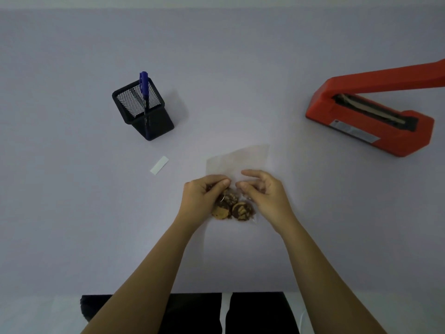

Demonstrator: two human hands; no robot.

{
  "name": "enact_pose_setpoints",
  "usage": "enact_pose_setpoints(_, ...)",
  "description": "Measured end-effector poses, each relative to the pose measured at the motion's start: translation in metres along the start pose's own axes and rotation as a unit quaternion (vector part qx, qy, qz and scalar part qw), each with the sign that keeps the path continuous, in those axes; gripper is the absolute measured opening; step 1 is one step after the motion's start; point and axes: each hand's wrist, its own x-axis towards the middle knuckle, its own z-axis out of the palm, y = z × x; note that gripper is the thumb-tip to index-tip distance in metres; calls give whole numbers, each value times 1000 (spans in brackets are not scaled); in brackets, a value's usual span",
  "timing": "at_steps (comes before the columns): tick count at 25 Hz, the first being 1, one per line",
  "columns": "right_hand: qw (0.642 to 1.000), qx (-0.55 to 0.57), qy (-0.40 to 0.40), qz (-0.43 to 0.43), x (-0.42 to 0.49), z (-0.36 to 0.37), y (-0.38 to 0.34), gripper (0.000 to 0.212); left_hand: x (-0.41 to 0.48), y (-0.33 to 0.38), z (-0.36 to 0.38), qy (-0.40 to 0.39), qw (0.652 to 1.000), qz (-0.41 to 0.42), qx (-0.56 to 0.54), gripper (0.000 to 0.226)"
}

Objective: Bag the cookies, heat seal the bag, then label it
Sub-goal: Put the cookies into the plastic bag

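Cookies [232, 207] (inside the clear bag [238, 160]) lie between both hands, left [204, 196] and right [263, 194] pinching its plastic.

The heat sealer's [375, 116] raised arm runs off the right edge; the left hand [202, 198] covers part of the cookies [234, 208].

Cookies [232, 207] lie in the bag [238, 162] at centre — holder [142, 109] (pen [144, 92] inside) behind-left, sealer [370, 116] right.

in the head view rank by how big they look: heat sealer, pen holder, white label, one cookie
1. heat sealer
2. pen holder
3 and 4. white label and one cookie look too close to rank.
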Motion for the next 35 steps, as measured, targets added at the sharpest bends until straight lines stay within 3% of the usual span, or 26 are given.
enact_pose_setpoints(5, 1000, -22, 18, -15, -1, 1, -3, 14, 3, -2, -10, -11, 999, 29, 35, 13)
enact_pose_setpoints(10, 998, -7, 60, 6, 1, 12, 0, 6, 2, 1, 3, 27, 999, 10, 27, 13)
enact_pose_setpoints(14, 994, -31, 97, -34, -3, 23, 2, 10, 0, -4, 18, 122, 973, 90, 172, 30)
enact_pose_setpoints(17, 986, -70, 136, -71, -5, 27, 5, 9, 0, -8, 22, 148, 953, 136, 225, 38)
enact_pose_setpoints(21, 986, -57, 139, -74, -7, 28, 6, 10, 4, -9, 14, 88, 973, 114, 181, 33)
enact_pose_setpoints(26, 997, 48, 57, -28, -6, 14, 3, 3, 0, -3, -11, -36, 999, 5, 31, 10)
enact_pose_setpoints(30, 999, 35, -2, 0, -4, 5, -1, 21, -4, -12, -14, -3, 998, 27, 54, 8)
enact_pose_setpoints(35, 997, 62, 20, 34, 0, 4, 1, 17, -3, -12, -11, 3, 998, 14, 55, 8)
